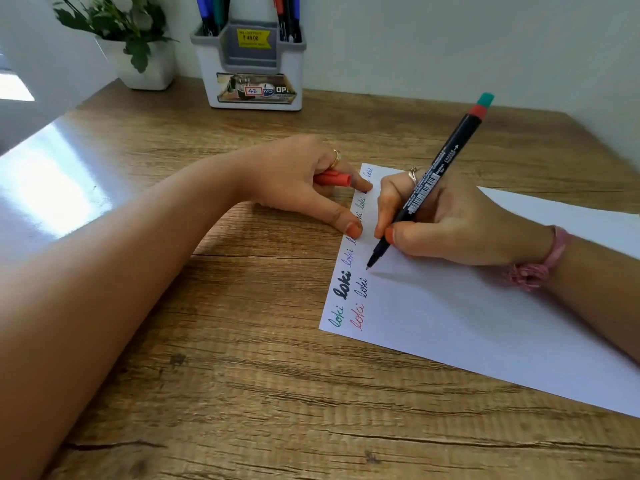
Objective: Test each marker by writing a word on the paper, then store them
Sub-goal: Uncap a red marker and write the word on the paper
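Observation:
A white sheet of paper [467,317] lies on the wooden desk, with the word "loki" written several times along its left edge in green, black, blue and red. My right hand [446,220] grips a black marker [433,174] with a red and teal end, its tip just above the paper. My left hand [294,181] holds a red cap [332,178] under curled fingers, with the thumb and forefinger pressing on the paper's left edge. A grey and white pen holder [249,67] at the back holds several markers.
A small potted plant [138,46] in a white pot stands left of the holder against the wall. The wooden desk [242,393] stretches toward me, with a bright glare patch at the left edge. Both forearms lie across it.

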